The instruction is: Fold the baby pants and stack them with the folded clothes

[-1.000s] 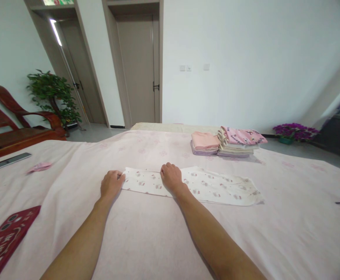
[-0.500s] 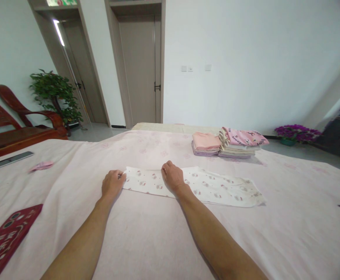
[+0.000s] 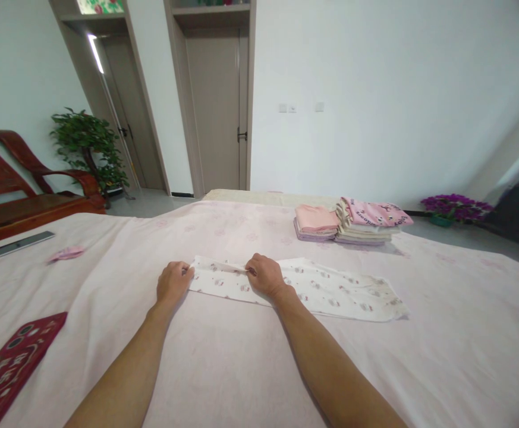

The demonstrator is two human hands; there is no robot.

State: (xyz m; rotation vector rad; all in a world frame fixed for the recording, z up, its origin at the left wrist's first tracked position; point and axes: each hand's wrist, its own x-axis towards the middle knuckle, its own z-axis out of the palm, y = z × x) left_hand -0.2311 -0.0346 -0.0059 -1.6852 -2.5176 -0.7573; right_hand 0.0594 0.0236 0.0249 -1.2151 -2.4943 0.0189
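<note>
A pair of white pants [image 3: 330,288] with a small cartoon print lies folded lengthwise in a long strip across the pink sheet. My left hand [image 3: 173,282] is closed on the strip's left end, thumb and fingers pinching the cloth. Around the middle of the strip, my right hand [image 3: 264,274] pinches its far edge, which is drawn up a little and creased between the two hands. The right part of the pants lies flat, with wrinkles near its end. My right fingertips are partly hidden behind the hand.
Two stacks of folded clothes stand beyond the pants: a peach-topped stack [image 3: 316,220] and a pink-topped stack [image 3: 375,214]. A red phone case [image 3: 18,362], a grey phone [image 3: 17,245] and a small pink item [image 3: 66,254] lie on the sheet [image 3: 223,362] at left. A wooden bench [image 3: 31,196] stands beyond.
My right hand has drawn the far edge of the pants slightly toward me, raising a fold between my hands. My left hand keeps its pinch on the left end.
</note>
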